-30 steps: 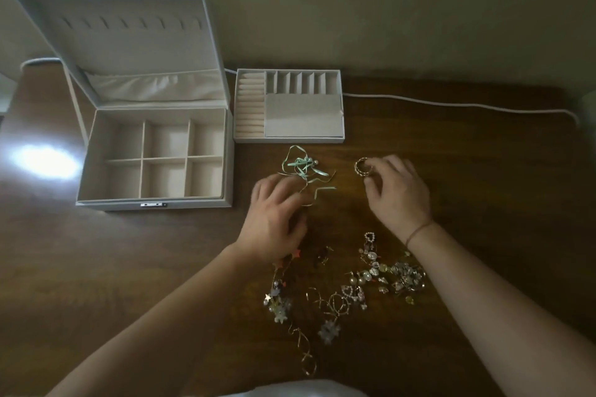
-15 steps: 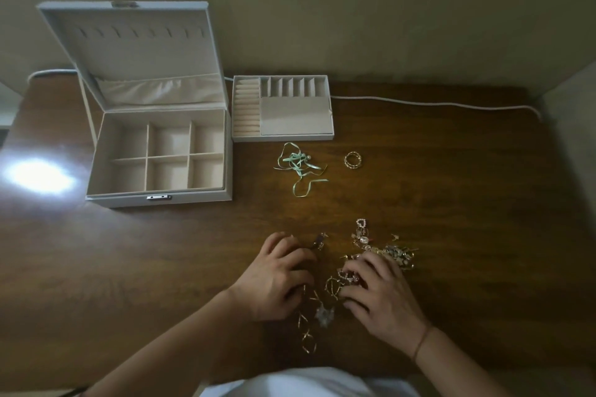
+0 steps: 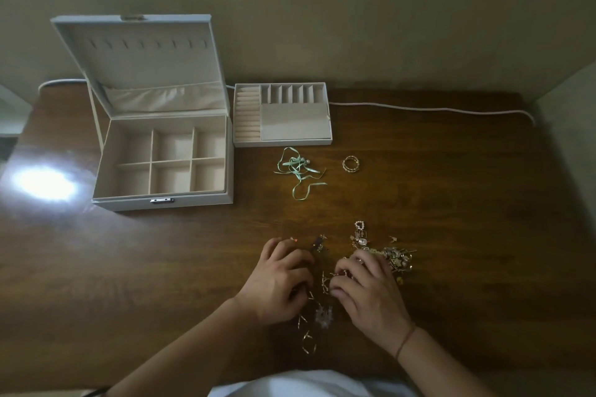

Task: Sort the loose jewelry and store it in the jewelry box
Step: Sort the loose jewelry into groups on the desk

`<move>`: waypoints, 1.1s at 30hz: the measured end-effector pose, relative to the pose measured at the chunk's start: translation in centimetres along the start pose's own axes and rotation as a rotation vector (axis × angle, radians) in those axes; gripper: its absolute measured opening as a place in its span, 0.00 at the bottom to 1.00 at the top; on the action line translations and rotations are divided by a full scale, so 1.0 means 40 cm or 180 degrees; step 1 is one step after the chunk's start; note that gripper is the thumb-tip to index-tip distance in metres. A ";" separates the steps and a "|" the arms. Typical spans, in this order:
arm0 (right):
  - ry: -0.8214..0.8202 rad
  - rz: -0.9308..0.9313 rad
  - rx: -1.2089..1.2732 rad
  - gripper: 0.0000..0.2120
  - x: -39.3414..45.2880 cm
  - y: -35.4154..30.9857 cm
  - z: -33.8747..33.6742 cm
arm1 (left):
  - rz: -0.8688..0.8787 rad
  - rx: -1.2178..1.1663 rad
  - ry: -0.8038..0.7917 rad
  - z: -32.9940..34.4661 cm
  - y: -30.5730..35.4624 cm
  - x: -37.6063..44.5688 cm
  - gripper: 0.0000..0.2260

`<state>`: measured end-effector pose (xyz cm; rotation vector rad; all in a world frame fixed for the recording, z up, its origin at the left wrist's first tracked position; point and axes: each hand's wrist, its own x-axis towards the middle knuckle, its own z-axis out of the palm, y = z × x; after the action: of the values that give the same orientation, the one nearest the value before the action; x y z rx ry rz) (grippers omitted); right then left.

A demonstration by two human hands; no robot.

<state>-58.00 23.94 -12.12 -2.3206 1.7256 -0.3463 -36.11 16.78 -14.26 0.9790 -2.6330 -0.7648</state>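
A: What are the hands doing?

B: Both are down in the jewelry pile [image 3: 380, 255] near the table's front edge. The left hand [image 3: 277, 284] has its fingers curled over the left side of the tangle; whether it actually pinches a piece I cannot tell. The right hand [image 3: 367, 287] also has bent fingers, the tips set on a thin gold chain [image 3: 325, 284] between the two hands; it looks like picking, but a firm hold is not visible.

A: So which step is this?

B: I judge it the sorting step: teasing one piece out of the heap. Nothing sits in the jewelry box [image 3: 164, 158] yet; its six compartments show bare lining, lid up.

A: And what lies further out?

B: A mint ribbon piece with pearls [image 3: 298, 167] and a gold ring [image 3: 351, 164] lie apart from the heap, just in front of the removable tray [image 3: 283, 138], which stands beside the box on the wooden table [image 3: 451, 203]. A white cable [image 3: 419, 108] runs along the back edge.

A: What does the next move call for?

B: Probably freeing one item without dragging the chains along, so one hand should pin the tangle while the other lifts. The ring rolls in the tray would suit the ring.
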 end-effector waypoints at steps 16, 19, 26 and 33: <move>-0.0446 0.0165 -0.0478 0.06 0.050 -0.004 -0.016 | 0.0539 0.0139 -0.0704 -0.034 -0.010 -0.054 0.26; -0.0575 0.0042 -0.0686 0.04 0.068 -0.013 -0.021 | 0.0672 0.0194 -0.0840 -0.034 -0.011 -0.055 0.27; 0.0130 0.1271 0.0036 0.03 0.153 0.094 -0.074 | 0.0941 0.0144 -0.0734 -0.030 0.002 -0.048 0.22; 0.0031 0.2827 0.0371 0.06 0.364 0.329 -0.139 | 0.0932 0.0570 -0.0392 0.026 -0.032 -0.043 0.13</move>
<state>-67.63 6.06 -10.32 -1.2714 2.4217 -0.2641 -34.52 17.51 -15.88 0.5791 -2.9024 -0.5440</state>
